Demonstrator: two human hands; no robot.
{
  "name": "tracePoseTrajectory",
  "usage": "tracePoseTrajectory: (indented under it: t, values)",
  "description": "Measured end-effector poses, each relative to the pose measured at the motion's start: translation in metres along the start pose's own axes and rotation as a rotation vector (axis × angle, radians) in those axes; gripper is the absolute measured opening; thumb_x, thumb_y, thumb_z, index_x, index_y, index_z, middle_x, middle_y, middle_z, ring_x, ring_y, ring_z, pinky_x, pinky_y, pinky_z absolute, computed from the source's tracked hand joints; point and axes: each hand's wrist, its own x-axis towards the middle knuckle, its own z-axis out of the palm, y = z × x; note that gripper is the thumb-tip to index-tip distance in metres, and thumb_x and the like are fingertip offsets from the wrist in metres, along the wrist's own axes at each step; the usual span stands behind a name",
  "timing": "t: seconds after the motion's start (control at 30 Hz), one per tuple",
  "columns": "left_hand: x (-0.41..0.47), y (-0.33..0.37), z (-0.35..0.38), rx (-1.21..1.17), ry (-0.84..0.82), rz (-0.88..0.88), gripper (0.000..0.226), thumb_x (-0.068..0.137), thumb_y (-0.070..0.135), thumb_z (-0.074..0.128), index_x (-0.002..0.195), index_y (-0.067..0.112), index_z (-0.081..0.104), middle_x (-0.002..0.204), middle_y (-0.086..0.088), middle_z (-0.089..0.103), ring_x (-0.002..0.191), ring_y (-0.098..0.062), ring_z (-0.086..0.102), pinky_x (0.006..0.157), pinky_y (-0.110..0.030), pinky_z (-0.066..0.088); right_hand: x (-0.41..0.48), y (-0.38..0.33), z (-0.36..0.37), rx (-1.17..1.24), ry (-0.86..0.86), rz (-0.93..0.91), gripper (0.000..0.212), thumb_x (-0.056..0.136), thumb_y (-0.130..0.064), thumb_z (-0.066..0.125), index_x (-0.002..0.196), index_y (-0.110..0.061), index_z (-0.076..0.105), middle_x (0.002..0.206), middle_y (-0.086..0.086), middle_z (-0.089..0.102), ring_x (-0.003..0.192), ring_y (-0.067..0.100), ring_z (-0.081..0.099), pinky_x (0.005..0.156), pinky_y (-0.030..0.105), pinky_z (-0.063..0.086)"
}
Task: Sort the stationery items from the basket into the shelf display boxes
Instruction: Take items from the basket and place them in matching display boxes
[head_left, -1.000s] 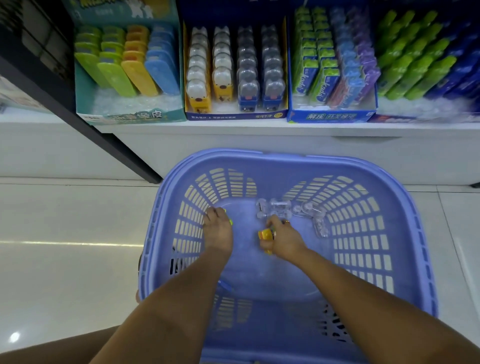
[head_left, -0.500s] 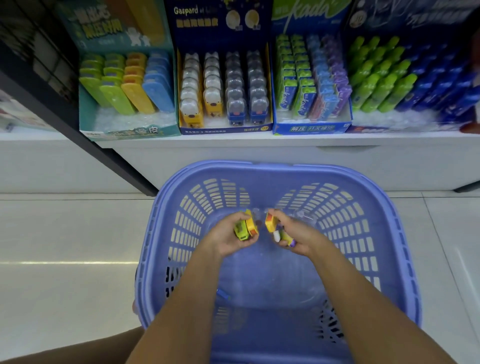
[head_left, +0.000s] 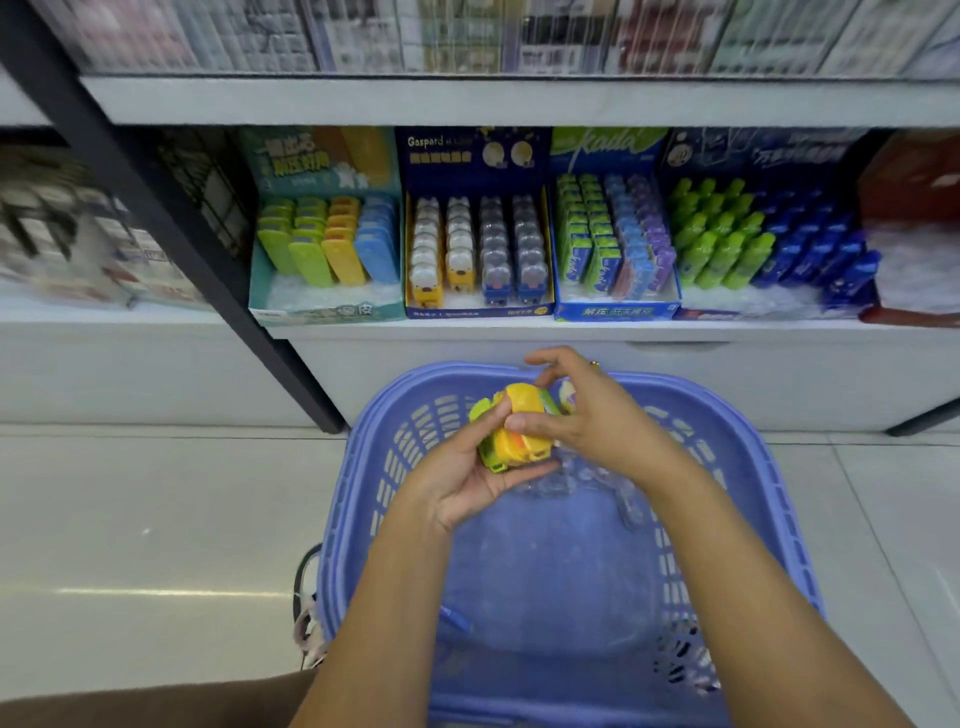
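Above the purple basket (head_left: 769, 467) my two hands meet. My left hand (head_left: 467, 478) cups a stack of green, yellow and orange stationery pieces (head_left: 511, 431). My right hand (head_left: 597, 421) pinches the yellow top piece with thumb and fingers, and a pale purple-tinted item (head_left: 567, 397) shows behind its palm. Clear plastic packets (head_left: 582, 480) lie on the basket floor under my hands. On the shelf stand the display boxes: a teal box (head_left: 327, 306) with green, yellow and blue items, a navy box (head_left: 478, 310), a blue box (head_left: 615, 310) and a box of green and blue bottles (head_left: 753, 249).
A black shelf post (head_left: 171, 223) slants from the top left down to the floor beside the basket. A small blue item (head_left: 454, 621) lies low in the basket. A red box (head_left: 914, 228) sits at the far right of the shelf. Pale tiled floor (head_left: 130, 519) lies to the left.
Both hands have lifted out of the basket with the coloured pieces and come together. The right hand now touches the stack in the left. My view has tilted up towards the shelf.
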Motion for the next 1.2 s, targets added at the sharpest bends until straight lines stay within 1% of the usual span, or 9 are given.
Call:
tracePoseTrajectory:
  t: [0.2,0.4,0.57,0.7,0.8,0.9,1.07,1.13,1.2]
  values:
    - [-0.021,0.011,0.018,-0.044,-0.207,0.080,0.060,0.054,0.020,0.090,0.109,0.008,0.071,0.111,-0.018,0.069,0.095,-0.029,0.070,0.071,-0.045,0.058,-0.008,-0.043,-0.014,-0.105,-0.016,-0.086,0.074,0.042,-0.069,0.068,0.106,-0.036,0.051,0.093,-0.017,0.035,0.071,-0.010,0.046,0.065,0.011,0.042]
    - [-0.023,0.013,0.039,0.076,-0.007,0.151,0.039,0.066,0.024,0.068,0.102,0.009,0.065,0.094,-0.011,0.073,0.081,-0.020,0.071,0.071,-0.039,0.059,-0.012,-0.050,-0.026,-0.057,-0.022,0.027,0.084,0.042,-0.069,0.068,0.116,-0.033,0.046,0.088,-0.006,0.047,0.057,0.000,0.042,0.055,0.018,0.032]
    - [-0.018,0.009,0.056,0.070,-0.002,0.187,0.037,0.065,0.024,0.070,0.096,0.006,0.065,0.090,-0.013,0.073,0.080,-0.022,0.072,0.067,-0.037,0.060,-0.018,-0.040,-0.041,0.661,0.081,0.242,0.055,0.079,-0.035,0.067,0.124,-0.009,0.051,0.079,0.004,0.061,0.053,0.006,0.044,0.042,0.017,0.034]
    - [-0.014,0.009,0.059,-0.015,0.006,0.222,0.042,0.064,0.021,0.072,0.101,0.003,0.062,0.090,-0.015,0.073,0.081,-0.027,0.072,0.064,-0.038,0.059,-0.032,-0.022,-0.073,1.487,0.154,0.310,0.048,0.080,0.007,0.045,0.128,0.009,0.045,0.124,0.028,0.054,0.093,0.029,0.066,0.067,0.026,0.055]
    - [-0.011,0.010,0.062,-0.015,0.036,0.249,0.048,0.063,0.021,0.073,0.106,0.002,0.060,0.089,-0.016,0.073,0.081,-0.027,0.072,0.062,-0.037,0.058,-0.040,-0.017,-0.085,1.656,0.137,0.197,0.049,0.081,0.005,0.048,0.128,0.016,0.042,0.127,0.043,0.044,0.111,0.054,0.054,0.081,0.048,0.055]
    - [-0.007,0.010,0.066,0.024,0.060,0.279,0.055,0.059,0.022,0.076,0.109,0.003,0.060,0.092,-0.016,0.073,0.084,-0.027,0.072,0.062,-0.036,0.058,-0.039,-0.013,-0.086,1.684,0.099,0.166,0.047,0.081,0.005,0.048,0.126,0.017,0.043,0.122,0.048,0.045,0.107,0.059,0.053,0.079,0.049,0.055]
    - [0.000,0.010,0.075,0.062,0.089,0.307,0.060,0.056,0.024,0.079,0.109,0.005,0.062,0.100,-0.017,0.072,0.088,-0.027,0.072,0.063,-0.036,0.058,-0.037,-0.007,-0.085,1.688,0.106,0.276,0.045,0.078,-0.001,0.055,0.120,0.015,0.048,0.120,0.035,0.056,0.106,0.042,0.062,0.079,0.027,0.058]
    - [0.001,0.010,0.078,0.058,0.086,0.307,0.058,0.058,0.024,0.078,0.110,0.006,0.061,0.100,-0.016,0.072,0.087,-0.026,0.072,0.063,-0.036,0.058,-0.035,-0.004,-0.088,1.553,0.117,0.287,0.041,0.082,-0.013,0.053,0.116,0.009,0.050,0.106,0.023,0.068,0.081,0.018,0.072,0.057,0.014,0.056]
    - [0.004,0.011,0.080,0.056,0.082,0.301,0.054,0.060,0.023,0.076,0.109,0.007,0.061,0.099,-0.015,0.072,0.087,-0.026,0.071,0.063,-0.036,0.058,-0.031,-0.002,-0.091,1.370,0.120,0.278,0.045,0.082,-0.021,0.053,0.121,0.001,0.053,0.080,0.006,0.069,0.044,0.002,0.052,0.036,0.008,0.039]
